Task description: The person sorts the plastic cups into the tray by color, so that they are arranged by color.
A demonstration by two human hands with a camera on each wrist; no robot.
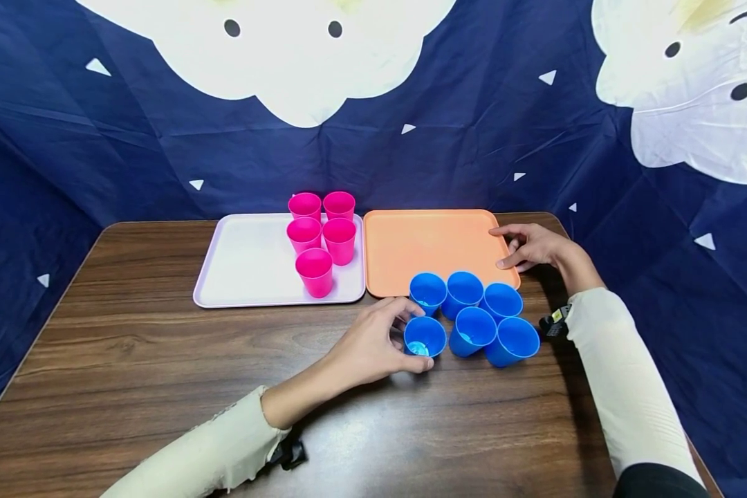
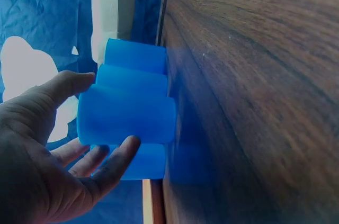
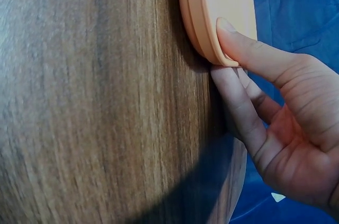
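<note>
My left hand (image 1: 380,342) has its thumb and fingers round the nearest left blue cup (image 1: 425,335), which stands upright on the table. In the left wrist view the thumb is at the rim of that blue cup (image 2: 127,115) and a fingertip lies against its side. Several other blue cups (image 1: 473,330) stand close together to its right and behind it. At the right edge of the orange tray (image 1: 436,242), my right hand (image 1: 538,245) pinches the rim. The right wrist view has the thumb on top of the orange tray (image 3: 212,17) and fingers beneath its corner.
A white tray (image 1: 243,259) with a purple rim lies left of the orange one, edges nearly touching. Several upright pink cups (image 1: 314,273) stand on its right part. The brown wooden table (image 1: 131,332) ends at a dark blue cloth (image 1: 162,166) printed with clouds.
</note>
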